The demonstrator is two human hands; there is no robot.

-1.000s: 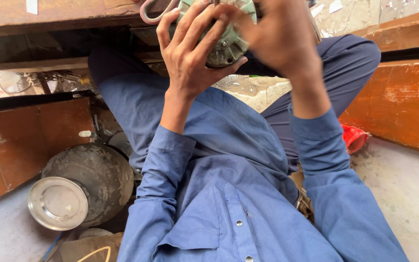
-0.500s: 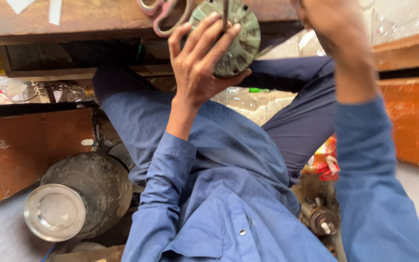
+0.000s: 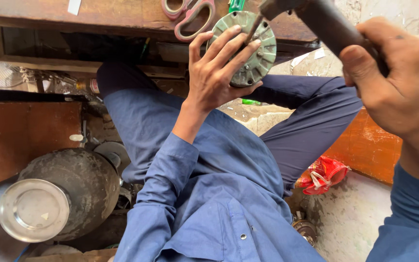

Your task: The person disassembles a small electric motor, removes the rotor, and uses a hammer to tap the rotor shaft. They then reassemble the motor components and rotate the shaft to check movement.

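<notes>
A blue button-up shirt [image 3: 229, 213] with long sleeves, cuffs ending just behind both bare hands, small metal snap buttons, and matching blue trousers [image 3: 306, 121].

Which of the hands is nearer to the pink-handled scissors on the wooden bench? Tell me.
Left. The left hand grips the round green metal part just right of the scissors; the right hand holds a dark tool handle far to their right.

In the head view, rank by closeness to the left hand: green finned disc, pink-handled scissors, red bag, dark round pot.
1. Green finned disc: under the left hand.
2. Pink-handled scissors: just above-left, on the wooden ledge.
3. Red bag and dark round pot: both far below; too close to call.
</notes>
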